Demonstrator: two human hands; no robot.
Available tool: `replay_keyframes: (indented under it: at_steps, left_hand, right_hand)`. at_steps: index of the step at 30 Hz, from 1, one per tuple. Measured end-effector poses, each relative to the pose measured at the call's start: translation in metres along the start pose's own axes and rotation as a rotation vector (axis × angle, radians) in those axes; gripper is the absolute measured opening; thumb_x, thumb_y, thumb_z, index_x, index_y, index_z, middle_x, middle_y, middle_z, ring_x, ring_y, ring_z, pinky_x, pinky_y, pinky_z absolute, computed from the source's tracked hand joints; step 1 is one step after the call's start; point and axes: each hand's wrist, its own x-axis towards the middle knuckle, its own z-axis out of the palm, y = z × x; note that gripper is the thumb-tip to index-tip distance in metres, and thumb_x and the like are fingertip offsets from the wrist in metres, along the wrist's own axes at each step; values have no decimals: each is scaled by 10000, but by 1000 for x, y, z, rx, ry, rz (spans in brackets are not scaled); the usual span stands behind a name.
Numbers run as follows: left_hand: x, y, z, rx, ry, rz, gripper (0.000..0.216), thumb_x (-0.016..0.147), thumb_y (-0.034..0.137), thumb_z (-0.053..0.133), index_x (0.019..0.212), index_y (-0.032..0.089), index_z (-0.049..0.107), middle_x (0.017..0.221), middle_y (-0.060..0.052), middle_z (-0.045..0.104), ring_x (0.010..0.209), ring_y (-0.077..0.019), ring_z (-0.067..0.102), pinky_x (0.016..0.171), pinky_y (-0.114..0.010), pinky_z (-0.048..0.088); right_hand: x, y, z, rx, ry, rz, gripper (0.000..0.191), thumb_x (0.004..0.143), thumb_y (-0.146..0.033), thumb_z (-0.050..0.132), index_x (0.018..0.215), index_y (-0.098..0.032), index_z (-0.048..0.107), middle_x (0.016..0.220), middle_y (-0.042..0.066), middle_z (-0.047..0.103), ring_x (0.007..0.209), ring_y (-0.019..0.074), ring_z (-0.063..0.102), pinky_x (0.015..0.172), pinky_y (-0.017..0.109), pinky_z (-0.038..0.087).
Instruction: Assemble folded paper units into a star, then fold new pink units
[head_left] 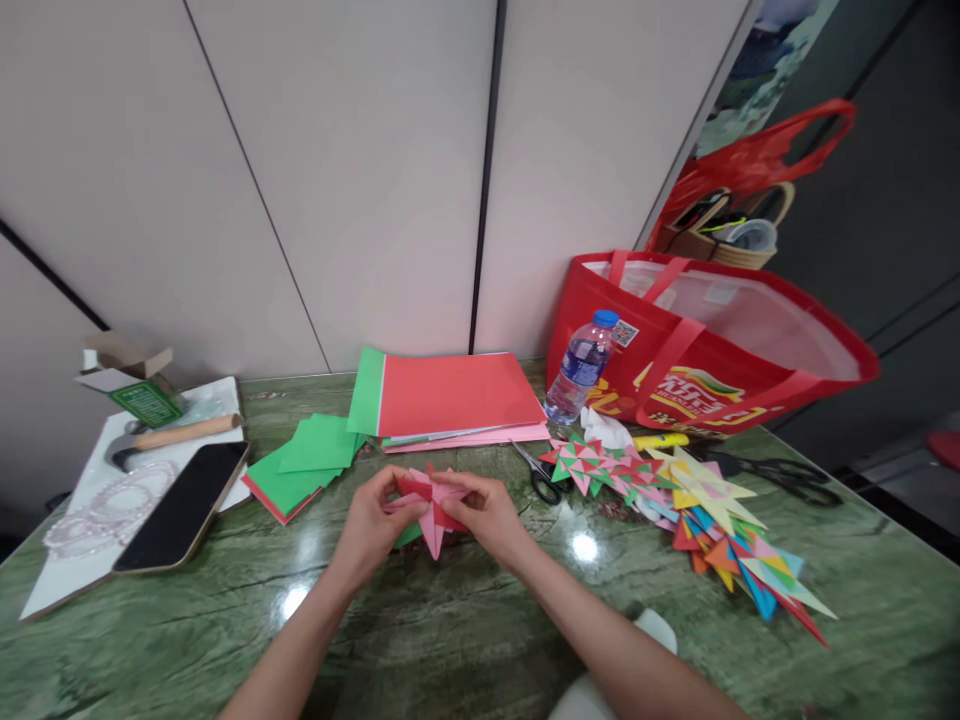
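A folded paper star (430,510) of pink and red points, with a bit of green below, is held over the green marble table (465,640). My left hand (373,523) pinches its left side, fingers closed on the paper. From the right, my right hand (487,513) grips the star's upper right points. Both forearms reach in from the bottom edge. The star's centre is partly hidden by my fingers.
Red, green and pink paper sheets (450,395) lie behind, green squares (304,462) to the left. Finished stars (705,510), two scissors (538,474), a water bottle (579,368) and a red bag (712,345) are right. A phone (184,505), hammer (172,437) and beads (105,510) rest on a white board at left.
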Motion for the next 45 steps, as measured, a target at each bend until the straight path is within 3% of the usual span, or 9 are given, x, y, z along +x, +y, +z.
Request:
replay_keyframes:
  at_steps: [5, 9, 14, 19, 24, 28, 33, 39, 45]
  left_hand:
    - [-1, -3, 1, -114, 3, -112, 472, 565, 255, 713, 972, 174, 489, 718, 9, 640, 662, -156, 586, 632, -275, 461]
    - [-1, -2, 1, -99, -55, -141, 325, 593, 304, 701, 834, 110, 603, 778, -50, 662, 713, -159, 580, 686, -274, 447]
    - [0, -1, 0, -257, 6, -224, 340, 553, 323, 731, 793, 103, 632, 719, -44, 668, 635, -148, 576, 615, -256, 440]
    - [1, -1, 0, -320, 74, -220, 387, 555, 366, 733, 820, 106, 625, 703, -39, 669, 628, -148, 583, 592, -245, 438]
    - [3, -1, -1, -226, 35, -197, 428, 608, 429, 679, 885, 110, 608, 788, -61, 679, 702, -179, 611, 632, -274, 464]
    - [14, -10, -21, 44, 159, -66, 452, 670, 452, 598, 972, 119, 555, 888, -96, 663, 822, -220, 619, 744, -341, 480]
    - [28, -25, -64, 906, 340, 178, 398, 723, 322, 547, 1058, 107, 555, 1063, -156, 577, 1021, -279, 532, 889, -397, 404]
    - [26, -33, -81, 1456, 308, -105, 584, 786, 352, 489, 1284, 65, 385, 1308, -256, 374, 1260, -403, 235, 917, -600, 255]
    - [26, -34, -86, 1548, 201, -230, 490, 797, 334, 444, 1214, 77, 439, 1142, -221, 522, 1100, -366, 438, 860, -543, 312]
  right_hand:
    - [-2, -5, 0, -113, -35, -80, 289, 718, -174, 576, 980, -253, 670, 952, 46, 612, 897, 188, 558, 736, 287, 457]
    - [-3, -7, 2, -131, -43, -105, 314, 717, -150, 559, 1002, -248, 646, 1018, 50, 581, 954, 190, 544, 726, 274, 470]
    - [-1, -1, 5, 150, 51, 39, 629, 627, -258, 695, 1209, -267, 458, 1036, 43, 587, 803, 169, 604, 642, 278, 506]
    - [-1, 4, 8, 239, -29, 333, 356, 576, -432, 717, 753, -142, 609, 611, 2, 621, 490, 114, 557, 467, 249, 491]
    - [-1, 0, 8, 309, 17, 338, 365, 556, -442, 728, 712, -134, 610, 522, -25, 601, 437, 94, 537, 423, 219, 479]
    - [7, 0, -3, 386, 254, 252, 336, 554, -397, 744, 734, -141, 622, 544, -21, 614, 468, 100, 564, 432, 208, 495]
    - [23, 8, -31, 542, 635, 201, 331, 519, -329, 770, 698, -161, 548, 553, -42, 600, 482, 119, 621, 437, 198, 515]
    - [34, 20, -63, 639, 853, 69, 226, 614, -181, 709, 635, -179, 484, 552, -71, 580, 513, 83, 620, 523, 182, 552]
    - [39, 23, -76, 681, 816, 65, 170, 654, -44, 619, 627, -173, 512, 601, -49, 616, 669, 94, 651, 782, 264, 550]
